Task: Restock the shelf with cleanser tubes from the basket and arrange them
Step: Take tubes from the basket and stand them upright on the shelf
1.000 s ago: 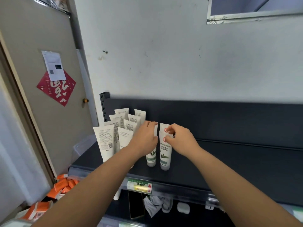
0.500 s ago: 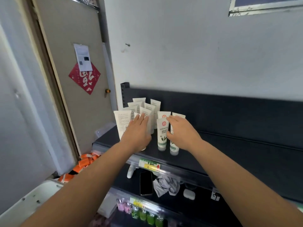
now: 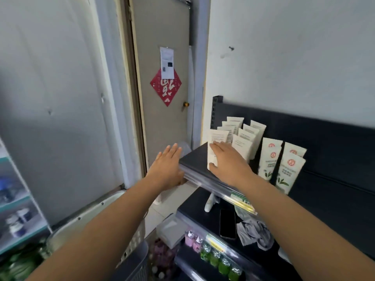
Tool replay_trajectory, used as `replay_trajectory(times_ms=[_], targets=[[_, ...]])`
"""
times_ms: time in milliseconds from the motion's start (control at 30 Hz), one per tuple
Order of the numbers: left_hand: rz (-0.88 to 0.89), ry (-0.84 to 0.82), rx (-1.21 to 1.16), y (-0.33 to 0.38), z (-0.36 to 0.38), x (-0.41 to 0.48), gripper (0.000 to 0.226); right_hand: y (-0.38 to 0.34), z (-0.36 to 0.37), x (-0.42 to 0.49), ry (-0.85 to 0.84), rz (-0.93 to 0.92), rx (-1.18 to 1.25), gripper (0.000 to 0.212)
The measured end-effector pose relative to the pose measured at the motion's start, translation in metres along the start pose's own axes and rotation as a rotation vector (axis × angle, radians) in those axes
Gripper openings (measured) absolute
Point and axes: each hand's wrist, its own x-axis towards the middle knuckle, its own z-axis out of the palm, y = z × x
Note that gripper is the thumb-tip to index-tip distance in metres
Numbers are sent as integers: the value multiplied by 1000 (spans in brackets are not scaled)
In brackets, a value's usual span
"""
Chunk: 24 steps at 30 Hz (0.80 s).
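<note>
On the dark top shelf (image 3: 192, 165) stand several white cleanser tubes (image 3: 246, 136) in rows with their backs toward me. To their right stand more tubes with red logos and green leaves (image 3: 271, 159). My right hand (image 3: 229, 162) lies with straight fingers against the front-left white tube (image 3: 218, 136), thumb low on it. My left hand (image 3: 168, 167) is flat and holds nothing, just off the shelf's left end. A grey slatted basket (image 3: 137, 260) shows at the bottom; its contents are hidden.
A lower shelf holds a black phone (image 3: 227, 223), a crumpled grey cloth (image 3: 253, 232) and a lying white tube (image 3: 210, 203). Small green and pink bottles (image 3: 215, 258) line the shelf beneath. A door with a red diamond sign (image 3: 166, 87) stands left of the shelf.
My view has swung left. My left hand has left the tubes and moved past the shelf's left end. My right hand has shifted from the green-leaf tubes to the front-left white tube.
</note>
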Motion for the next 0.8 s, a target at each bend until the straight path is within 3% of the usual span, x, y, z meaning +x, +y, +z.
replay_trajectory(times_ms=[433, 800], targets=[[-157, -56, -18, -215, -21, -34, 75, -174, 91, 107, -62, -121, 42, 66], [-254, -214, -71, -336, 37, -64, 75, -254, 192, 137, -191, -175, 93, 62]])
